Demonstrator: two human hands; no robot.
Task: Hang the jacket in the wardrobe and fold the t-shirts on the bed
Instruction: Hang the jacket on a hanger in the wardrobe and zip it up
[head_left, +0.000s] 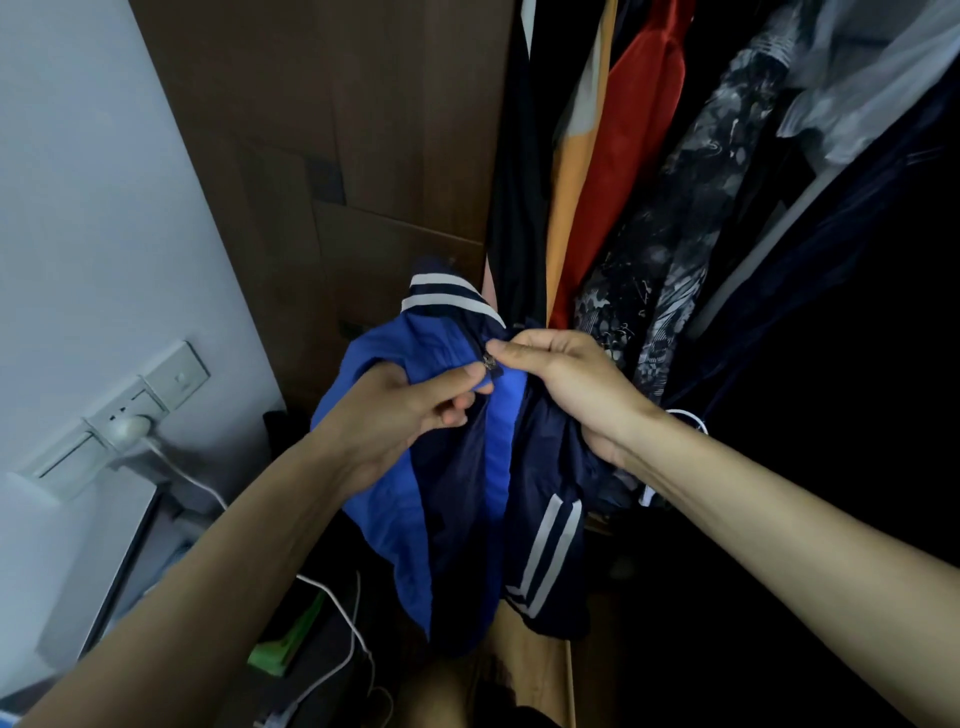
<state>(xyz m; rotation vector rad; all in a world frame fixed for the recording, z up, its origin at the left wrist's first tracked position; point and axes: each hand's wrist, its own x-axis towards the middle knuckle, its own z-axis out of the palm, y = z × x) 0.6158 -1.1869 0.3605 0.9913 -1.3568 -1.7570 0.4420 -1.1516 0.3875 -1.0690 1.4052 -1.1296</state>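
Two bare forearms are reaching forward at chest height. Left hand (410, 410) is curling its grip round the bright blue front of the jacket (467, 493), thumb pressing near the zip pull (489, 359). Right hand (566, 379) is pinching that pull, fingers bunching navy fabric. Jacket is hanging before the open wardrobe's (363, 156) clothes (623, 182)
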